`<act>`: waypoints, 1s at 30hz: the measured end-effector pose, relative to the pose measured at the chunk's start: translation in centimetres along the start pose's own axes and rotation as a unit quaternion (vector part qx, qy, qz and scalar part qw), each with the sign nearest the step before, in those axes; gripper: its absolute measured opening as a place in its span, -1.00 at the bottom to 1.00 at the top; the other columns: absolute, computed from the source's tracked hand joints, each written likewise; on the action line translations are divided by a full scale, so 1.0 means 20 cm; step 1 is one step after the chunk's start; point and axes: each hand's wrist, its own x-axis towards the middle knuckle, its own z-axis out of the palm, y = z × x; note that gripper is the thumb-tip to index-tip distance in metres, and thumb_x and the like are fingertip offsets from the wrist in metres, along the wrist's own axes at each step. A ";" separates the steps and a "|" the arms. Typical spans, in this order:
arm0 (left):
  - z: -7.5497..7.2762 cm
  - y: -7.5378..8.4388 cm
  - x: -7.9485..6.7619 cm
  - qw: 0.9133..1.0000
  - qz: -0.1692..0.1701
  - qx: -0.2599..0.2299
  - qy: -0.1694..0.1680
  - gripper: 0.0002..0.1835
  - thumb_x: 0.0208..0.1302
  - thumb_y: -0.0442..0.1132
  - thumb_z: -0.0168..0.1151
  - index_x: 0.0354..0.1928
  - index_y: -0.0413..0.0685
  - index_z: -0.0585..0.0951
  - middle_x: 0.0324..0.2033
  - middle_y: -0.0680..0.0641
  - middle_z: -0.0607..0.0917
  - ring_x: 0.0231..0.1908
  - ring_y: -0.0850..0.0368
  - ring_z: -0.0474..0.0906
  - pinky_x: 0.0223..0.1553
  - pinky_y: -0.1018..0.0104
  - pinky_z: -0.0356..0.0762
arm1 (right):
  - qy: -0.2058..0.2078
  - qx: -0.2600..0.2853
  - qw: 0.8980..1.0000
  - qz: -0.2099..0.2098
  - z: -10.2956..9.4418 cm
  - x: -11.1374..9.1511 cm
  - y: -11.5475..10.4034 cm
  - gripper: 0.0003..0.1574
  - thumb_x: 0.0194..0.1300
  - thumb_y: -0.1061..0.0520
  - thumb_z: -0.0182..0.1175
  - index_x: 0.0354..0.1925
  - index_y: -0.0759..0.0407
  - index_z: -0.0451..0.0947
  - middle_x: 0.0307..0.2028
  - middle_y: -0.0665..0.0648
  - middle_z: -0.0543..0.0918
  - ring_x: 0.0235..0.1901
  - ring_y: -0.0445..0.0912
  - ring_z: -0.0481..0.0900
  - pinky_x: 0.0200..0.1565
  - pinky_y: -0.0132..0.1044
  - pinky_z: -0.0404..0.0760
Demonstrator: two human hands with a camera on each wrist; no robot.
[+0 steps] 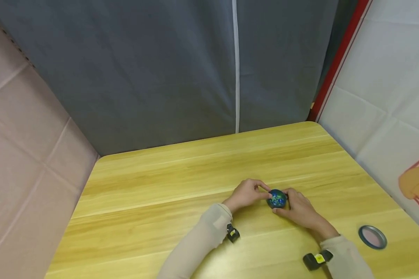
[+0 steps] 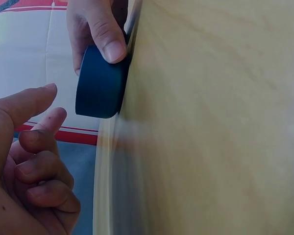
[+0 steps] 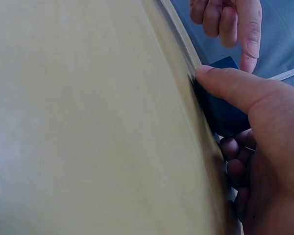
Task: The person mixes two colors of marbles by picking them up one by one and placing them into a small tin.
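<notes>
A small round dark-blue tin (image 1: 277,204) sits on the wooden table, with a mottled blue and green top face. My right hand (image 1: 301,208) grips the tin from the right, thumb on its near side and fingers on the far side. My left hand (image 1: 248,194) is at the tin's left, thumb and index finger over its top edge in the head view. In the left wrist view a gap shows between the left thumb and index finger, the other fingers are loosely curled, and the tin's plain side wall (image 2: 100,85) faces me.
A round rimmed lid (image 1: 372,237) with a pale middle lies on the table (image 1: 143,217), right of my right forearm. A grey curtain (image 1: 160,77) hangs behind the table. Pale sheets stand at the left (image 1: 28,155) and right (image 1: 387,85).
</notes>
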 end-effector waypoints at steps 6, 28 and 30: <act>-0.02 0.00 0.00 1.000 -0.002 -0.001 0.005 -0.80 0.18 -0.05 0.37 -0.18 0.09 0.74 -0.78 0.13 0.35 -0.75 0.29 0.18 -0.72 0.45 0.13 | -0.002 0.005 1.000 0.001 0.01 0.00 0.01 -0.15 0.10 -0.18 0.39 0.10 0.34 0.31 -0.05 0.26 0.55 -0.09 0.08 0.47 -0.13 -0.07 0.37; -0.21 -0.05 -0.02 0.998 0.000 -0.047 0.047 -0.60 0.25 -0.06 0.31 0.08 -0.06 0.62 -0.64 0.08 0.35 -0.67 0.21 0.16 -0.59 0.39 0.18 | 0.004 0.026 1.000 0.005 -0.01 0.02 0.04 0.06 0.01 -0.13 0.47 0.22 0.45 0.22 0.07 0.47 0.45 0.08 0.36 0.39 0.05 0.31 0.26; -0.22 -0.06 -0.02 0.998 -0.003 -0.050 0.048 -0.59 0.25 -0.05 0.31 0.08 -0.05 0.62 -0.65 0.08 0.35 -0.67 0.21 0.15 -0.59 0.39 0.17 | 0.001 0.036 0.999 0.008 -0.02 0.02 0.04 0.07 0.00 -0.12 0.48 0.23 0.45 0.21 0.08 0.47 0.44 0.09 0.36 0.38 0.06 0.31 0.26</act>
